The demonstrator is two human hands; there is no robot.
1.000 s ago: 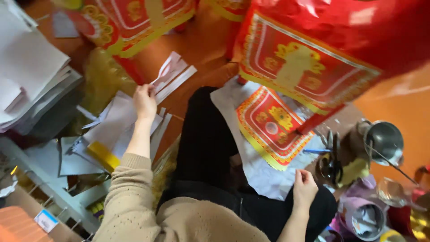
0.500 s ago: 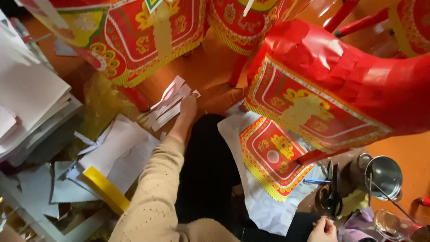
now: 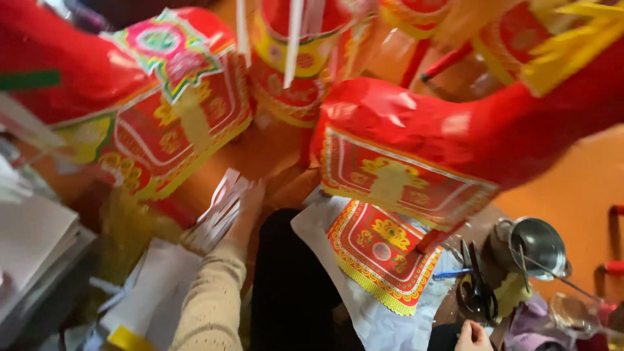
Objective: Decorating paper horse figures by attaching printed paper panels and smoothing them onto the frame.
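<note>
Up front, the left hand reaches out, its fingers pinching a sheaf of white paper strips just beside them, seemingly to lift them; the right hand lies low, grip unclear, near scissors.

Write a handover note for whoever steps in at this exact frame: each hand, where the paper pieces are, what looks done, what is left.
Left hand: stretched forward, fingers on a bundle of white paper strips lying on the floor; grip not clear.
Right hand: low at the frame's bottom edge, near the scissors and a metal pot; appears empty.
A red-and-gold printed sheet lies flat on white paper over the lap. Red paper figures already carry similar gold panels.
White sheets are stacked at the left.
Left: the strips and the loose printed sheet are not yet attached to anything.
</note>
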